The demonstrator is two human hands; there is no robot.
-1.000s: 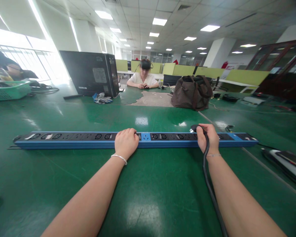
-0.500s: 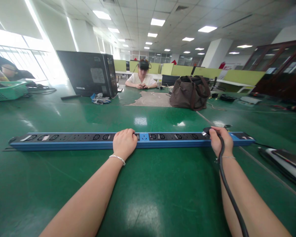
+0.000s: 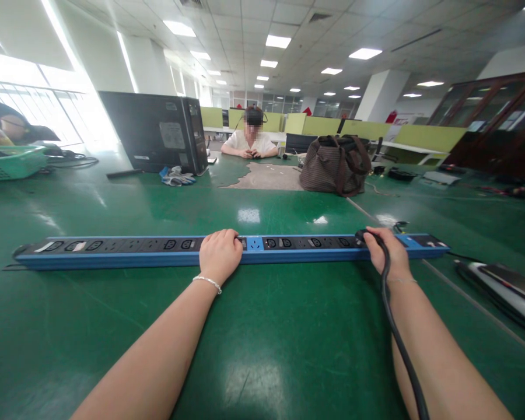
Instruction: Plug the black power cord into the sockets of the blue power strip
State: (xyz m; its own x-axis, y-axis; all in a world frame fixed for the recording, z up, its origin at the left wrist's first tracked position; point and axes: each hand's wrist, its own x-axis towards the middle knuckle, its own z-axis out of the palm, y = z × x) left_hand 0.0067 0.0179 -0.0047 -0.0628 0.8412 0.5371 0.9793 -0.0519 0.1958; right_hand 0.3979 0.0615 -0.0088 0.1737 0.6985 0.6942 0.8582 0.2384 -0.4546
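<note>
A long blue power strip (image 3: 126, 261) with black socket faces lies across the green table in front of me. Near its middle, just left of a blue socket (image 3: 255, 244), my left hand (image 3: 221, 255) is closed around the strip. My right hand (image 3: 388, 255) grips a black power plug (image 3: 361, 235) at the strip's right part. The plug sits against the socket face; my fingers partly cover it, and I cannot tell how deep it is in. Its thick black cord (image 3: 396, 332) hangs down over my right forearm.
A black computer case (image 3: 144, 131) stands at the back left, with gloves (image 3: 177, 176) beside it. A brown bag (image 3: 332, 166) is behind the strip. A green basket (image 3: 15, 163) lies far left. Across the table sits a person (image 3: 250, 140). A silver-black device (image 3: 503, 291) lies at right.
My right hand has brought the plug down onto the strip and slightly left; its metal prongs showed before and are now out of sight. My left hand keeps its place.
</note>
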